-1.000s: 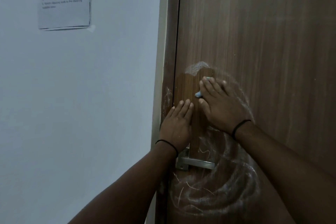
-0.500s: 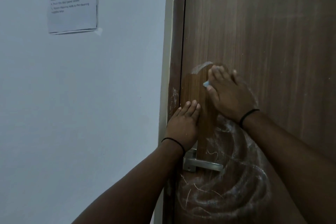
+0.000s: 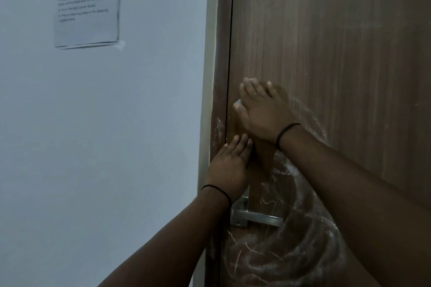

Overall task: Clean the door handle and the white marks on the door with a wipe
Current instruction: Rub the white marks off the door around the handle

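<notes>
A wipe (image 3: 238, 101), only a pale sliver showing, is pressed flat to the door (image 3: 326, 53) under the right hand (image 3: 263, 109), fingers straight. At seven o'clock of it, the left hand (image 3: 229, 168) is laid open against the door. The handle (image 3: 256, 216) sits just below, white marks (image 3: 291, 251) swirled at its five o'clock.

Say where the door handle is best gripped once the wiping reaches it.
Likely the free right end of the door handle: its lever runs horizontally, bare there, while the left hand lies flat just above its pivot. Come from the right, fingers wrapping over the top.
</notes>
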Action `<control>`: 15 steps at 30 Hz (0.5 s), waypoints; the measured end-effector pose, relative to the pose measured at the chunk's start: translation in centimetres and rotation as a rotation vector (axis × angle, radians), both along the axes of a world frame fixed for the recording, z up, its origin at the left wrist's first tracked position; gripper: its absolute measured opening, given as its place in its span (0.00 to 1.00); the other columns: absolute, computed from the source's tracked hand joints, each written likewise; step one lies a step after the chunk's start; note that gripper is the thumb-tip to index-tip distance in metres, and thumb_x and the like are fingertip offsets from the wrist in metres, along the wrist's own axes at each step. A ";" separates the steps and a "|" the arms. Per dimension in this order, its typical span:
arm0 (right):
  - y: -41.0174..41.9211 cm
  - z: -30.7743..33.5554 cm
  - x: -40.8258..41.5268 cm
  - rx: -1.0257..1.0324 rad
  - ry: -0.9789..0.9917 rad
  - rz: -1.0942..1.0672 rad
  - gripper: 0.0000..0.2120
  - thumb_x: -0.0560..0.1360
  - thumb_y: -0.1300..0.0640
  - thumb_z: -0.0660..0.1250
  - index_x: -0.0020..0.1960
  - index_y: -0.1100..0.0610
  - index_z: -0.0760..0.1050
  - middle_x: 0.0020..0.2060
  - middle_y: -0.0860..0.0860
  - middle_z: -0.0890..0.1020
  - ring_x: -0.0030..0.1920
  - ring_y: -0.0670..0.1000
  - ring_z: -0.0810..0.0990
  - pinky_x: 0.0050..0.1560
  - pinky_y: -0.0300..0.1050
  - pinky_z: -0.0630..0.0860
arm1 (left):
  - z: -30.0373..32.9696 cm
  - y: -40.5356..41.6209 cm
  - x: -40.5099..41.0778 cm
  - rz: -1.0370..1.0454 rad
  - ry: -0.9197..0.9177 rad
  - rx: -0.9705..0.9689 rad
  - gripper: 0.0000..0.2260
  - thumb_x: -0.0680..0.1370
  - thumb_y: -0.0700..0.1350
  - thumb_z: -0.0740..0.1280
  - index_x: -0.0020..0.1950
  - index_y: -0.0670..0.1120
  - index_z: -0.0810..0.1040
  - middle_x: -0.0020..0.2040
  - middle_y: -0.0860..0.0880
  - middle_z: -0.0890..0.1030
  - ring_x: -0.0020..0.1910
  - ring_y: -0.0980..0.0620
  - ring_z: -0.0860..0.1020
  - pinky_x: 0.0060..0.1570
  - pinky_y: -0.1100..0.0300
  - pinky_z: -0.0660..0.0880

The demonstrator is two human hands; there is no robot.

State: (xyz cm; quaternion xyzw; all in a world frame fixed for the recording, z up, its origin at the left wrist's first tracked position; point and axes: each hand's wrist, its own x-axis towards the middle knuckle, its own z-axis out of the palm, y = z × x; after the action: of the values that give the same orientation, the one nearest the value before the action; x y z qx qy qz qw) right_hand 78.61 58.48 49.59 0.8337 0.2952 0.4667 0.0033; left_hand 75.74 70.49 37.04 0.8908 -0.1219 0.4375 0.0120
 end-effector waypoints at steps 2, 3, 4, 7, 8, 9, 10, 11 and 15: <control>1.6 -0.7 -0.5 -0.091 0.032 0.028 0.30 0.82 0.42 0.39 0.80 0.56 0.46 0.79 0.51 0.47 0.79 0.48 0.42 0.77 0.53 0.37 | 0.0 -0.1 -0.2 -0.018 -0.034 -0.015 0.25 0.80 0.44 0.55 0.78 0.49 0.58 0.78 0.49 0.59 0.78 0.49 0.54 0.76 0.52 0.52; 1.9 -1.4 -0.6 -0.128 0.039 0.043 0.30 0.82 0.42 0.39 0.80 0.56 0.46 0.79 0.51 0.47 0.78 0.47 0.41 0.77 0.53 0.36 | 0.1 -0.1 -0.3 -0.033 -0.052 -0.023 0.23 0.80 0.44 0.56 0.76 0.49 0.63 0.77 0.49 0.64 0.76 0.48 0.58 0.76 0.52 0.54; 1.8 -2.1 -0.6 -0.152 0.041 0.048 0.29 0.82 0.42 0.39 0.80 0.55 0.46 0.79 0.50 0.47 0.78 0.47 0.41 0.77 0.53 0.36 | 0.1 -0.1 -0.4 -0.041 -0.059 -0.024 0.22 0.80 0.44 0.56 0.75 0.49 0.65 0.75 0.48 0.66 0.76 0.48 0.60 0.75 0.52 0.55; -0.6 -2.6 -0.1 -0.105 0.006 0.030 0.28 0.82 0.42 0.38 0.80 0.53 0.45 0.79 0.48 0.47 0.78 0.46 0.40 0.77 0.54 0.37 | 0.1 0.0 -0.4 -0.033 -0.031 -0.002 0.26 0.80 0.43 0.55 0.78 0.50 0.57 0.79 0.50 0.57 0.78 0.50 0.52 0.76 0.53 0.51; -1.7 -2.3 0.1 -0.058 -0.014 0.011 0.28 0.82 0.42 0.38 0.79 0.53 0.45 0.79 0.49 0.46 0.78 0.46 0.40 0.77 0.54 0.38 | 0.0 0.1 -0.3 -0.017 -0.020 -0.002 0.26 0.81 0.44 0.54 0.79 0.50 0.53 0.79 0.51 0.53 0.78 0.51 0.50 0.75 0.54 0.49; -2.7 -1.9 0.3 -0.004 -0.031 -0.012 0.28 0.82 0.43 0.39 0.79 0.53 0.45 0.79 0.49 0.46 0.78 0.47 0.41 0.77 0.54 0.39 | 0.0 0.2 -0.1 -0.002 -0.010 -0.003 0.26 0.81 0.45 0.54 0.79 0.50 0.51 0.80 0.51 0.51 0.78 0.51 0.48 0.75 0.55 0.47; -3.5 -1.6 0.5 0.052 -0.038 -0.033 0.28 0.83 0.43 0.39 0.80 0.54 0.45 0.79 0.50 0.46 0.78 0.47 0.41 0.78 0.54 0.39 | 0.0 0.1 0.0 0.005 -0.001 -0.008 0.26 0.82 0.45 0.54 0.79 0.50 0.50 0.80 0.51 0.50 0.78 0.52 0.47 0.75 0.55 0.46; -4.1 -1.6 0.6 0.096 -0.038 -0.049 0.28 0.83 0.43 0.40 0.80 0.55 0.45 0.79 0.50 0.46 0.78 0.48 0.41 0.78 0.54 0.40 | -0.1 0.1 0.0 0.008 0.005 -0.014 0.26 0.82 0.46 0.54 0.79 0.50 0.49 0.80 0.51 0.49 0.78 0.52 0.46 0.75 0.55 0.46; -5.6 -5.1 -0.2 0.007 -0.033 -0.059 0.29 0.82 0.42 0.39 0.80 0.55 0.46 0.79 0.50 0.46 0.78 0.48 0.40 0.78 0.53 0.41 | -0.5 -0.4 -0.1 0.012 -0.012 -0.053 0.26 0.83 0.46 0.53 0.79 0.49 0.48 0.80 0.52 0.48 0.78 0.53 0.45 0.75 0.55 0.45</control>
State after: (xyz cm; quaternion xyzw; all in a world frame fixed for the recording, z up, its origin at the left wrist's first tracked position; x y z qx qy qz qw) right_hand 78.44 52.89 44.46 0.8341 0.2687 0.4813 0.0189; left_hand 75.69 70.14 36.51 0.8883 -0.1050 0.4459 0.0323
